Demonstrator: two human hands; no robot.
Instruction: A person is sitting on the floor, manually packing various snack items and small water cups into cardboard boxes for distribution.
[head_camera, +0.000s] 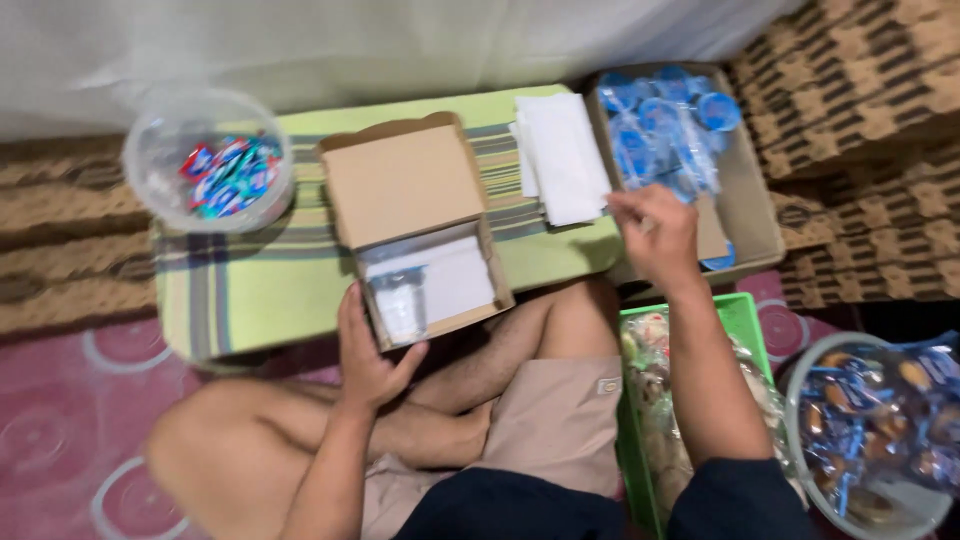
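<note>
1. One open cardboard box (420, 225) sits mid-frame on a striped cloth (270, 280) — a water cup (398, 305) and white paper inside.
2. Left hand (368, 350), at 6 o'clock of the box, grips its near edge.
3. Right hand (655, 235), at 3 o'clock, pinches the napkin stack (560, 155) — fingers closed.
4. Sweets tub (210, 160) at 10 o'clock.

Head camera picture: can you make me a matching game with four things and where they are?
Things:
1. candy bowl
2. napkins
3. open box
4. green basket

Places:
a. by the right arm
b. far left of the low table
c. at the left hand
d. between the open box and the carton of blue cups

Pairs: 1-b, 2-d, 3-c, 4-a
</note>
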